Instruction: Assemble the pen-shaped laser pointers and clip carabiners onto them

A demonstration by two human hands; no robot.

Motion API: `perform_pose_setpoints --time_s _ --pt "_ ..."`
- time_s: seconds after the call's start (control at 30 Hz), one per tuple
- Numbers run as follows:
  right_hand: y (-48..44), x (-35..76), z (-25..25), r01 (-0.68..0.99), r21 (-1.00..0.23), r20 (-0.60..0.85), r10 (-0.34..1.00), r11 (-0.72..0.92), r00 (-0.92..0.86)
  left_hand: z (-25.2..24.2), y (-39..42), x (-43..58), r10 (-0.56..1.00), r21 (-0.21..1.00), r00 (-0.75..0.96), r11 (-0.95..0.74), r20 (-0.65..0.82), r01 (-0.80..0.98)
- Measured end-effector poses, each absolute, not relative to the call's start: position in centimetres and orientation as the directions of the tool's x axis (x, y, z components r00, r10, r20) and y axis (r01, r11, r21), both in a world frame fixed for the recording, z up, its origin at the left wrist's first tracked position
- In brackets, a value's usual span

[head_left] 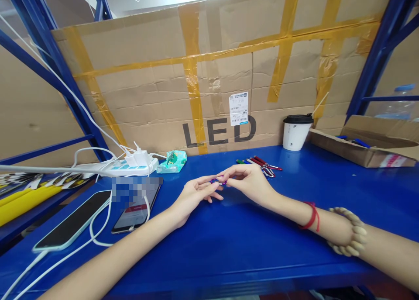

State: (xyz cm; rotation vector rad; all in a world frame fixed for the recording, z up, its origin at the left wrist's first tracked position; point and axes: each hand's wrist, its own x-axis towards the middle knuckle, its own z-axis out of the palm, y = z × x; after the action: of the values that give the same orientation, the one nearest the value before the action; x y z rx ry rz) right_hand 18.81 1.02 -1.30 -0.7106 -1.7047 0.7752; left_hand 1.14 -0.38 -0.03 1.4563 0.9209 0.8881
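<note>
Purple looped piece (221,183), left fingers (207,189) clamped on one end, right fingers (233,170) on the other, above the blue table (212,243)

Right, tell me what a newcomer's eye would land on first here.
Probably the big cardboard panel across the back, with its black LED lettering and yellow-brown tape. Next, the left hand and right hand meeting above the blue table, a small purple item pinched between them. Then the white cup with a black lid, standing toward the table's back right.
</note>
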Motion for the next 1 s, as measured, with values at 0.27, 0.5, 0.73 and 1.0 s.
perform_pose_setpoints --time_s 0.27,0.5,0.73,1.0 --pt "1.29 19.4 -0.88 0.216 -0.747 0.588 0.776 0.629 -0.227 -0.26 -0.07 0.96 0.934 0.998 0.354 -0.043 0.053 -0.035" --pt "1.06 19.2 -0.66 0.23 -0.747 0.569 0.778 0.624 -0.266 -0.19 -0.33 0.96 0.903 0.998 0.425 -0.046 0.062 -0.047" --pt "1.46 19.42 -0.98 0.256 -0.715 0.61 0.759 0.651 -0.227 -0.21 0.0 0.88 0.935 0.993 0.344 -0.048 0.083 -0.108" --pt "0.97 19.43 -0.58 0.322 -0.599 0.648 0.68 0.733 -0.343 -0.23 0.12 0.92 0.958 0.992 0.274 -0.048 0.079 -0.116"
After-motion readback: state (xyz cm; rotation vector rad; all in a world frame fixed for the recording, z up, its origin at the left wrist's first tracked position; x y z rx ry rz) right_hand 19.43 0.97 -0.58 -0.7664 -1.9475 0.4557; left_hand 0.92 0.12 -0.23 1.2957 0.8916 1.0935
